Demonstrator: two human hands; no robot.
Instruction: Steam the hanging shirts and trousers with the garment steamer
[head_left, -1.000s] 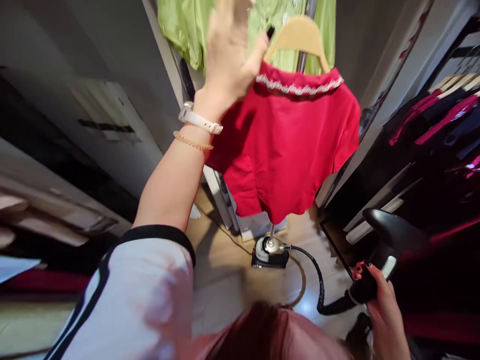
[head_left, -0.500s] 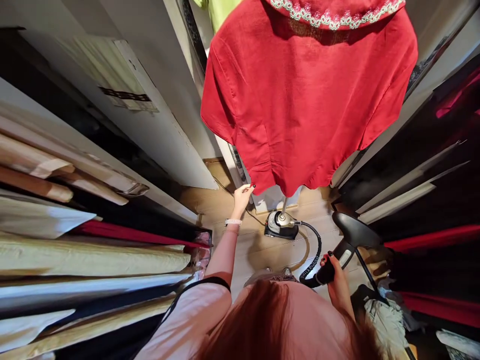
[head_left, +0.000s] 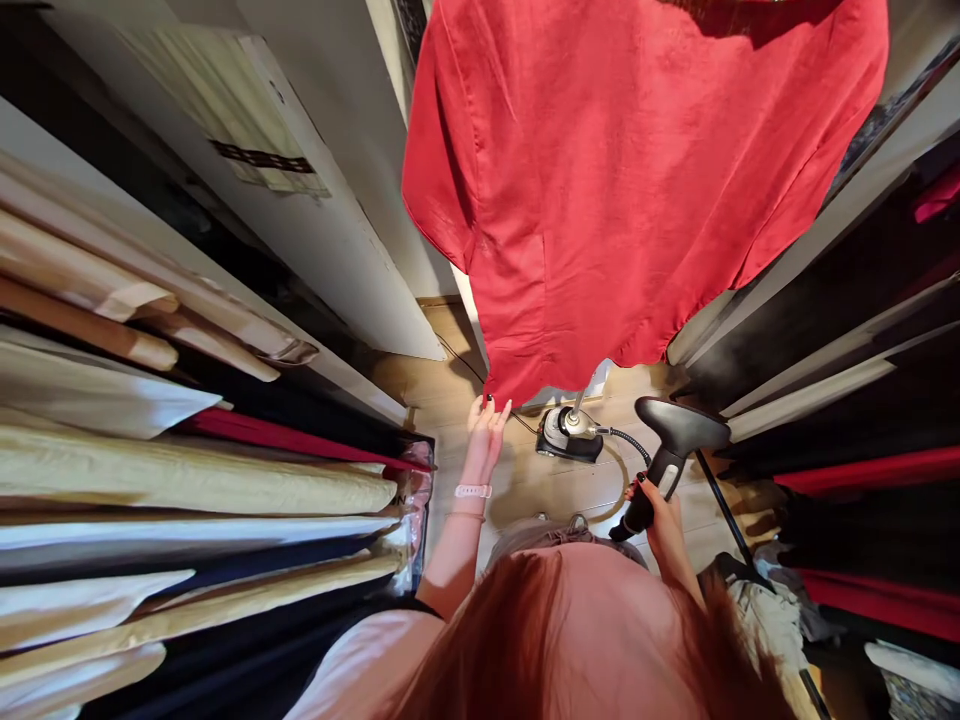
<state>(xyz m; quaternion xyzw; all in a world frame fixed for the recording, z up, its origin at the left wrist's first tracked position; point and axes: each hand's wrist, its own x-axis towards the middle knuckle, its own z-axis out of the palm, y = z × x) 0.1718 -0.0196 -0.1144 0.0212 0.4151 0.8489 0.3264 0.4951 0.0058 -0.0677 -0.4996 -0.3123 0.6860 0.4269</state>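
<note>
A red top (head_left: 622, 180) hangs in front of me and fills the upper middle of the view. My left hand (head_left: 487, 428) pinches its lower left hem and holds the cloth down. In my right hand (head_left: 654, 505) is the black handle of a garment steamer head (head_left: 679, 430), raised just below the hem on the right. A ribbed black hose runs from the handle to the steamer base (head_left: 570, 435) on the wooden floor under the garment. A white watch and a bracelet sit on my left wrist.
Stacked bolts of fabric (head_left: 187, 480) fill shelves on the left. A white door or panel (head_left: 315, 190) stands behind them. Dark shelves with red and black clothes (head_left: 862, 430) line the right. A heap of cloth (head_left: 772, 620) lies at the lower right.
My left hand came down from the hanger to the lower hem and took hold of it. The right hand lifted the steamer head closer to the hem. The view tilted downward.
</note>
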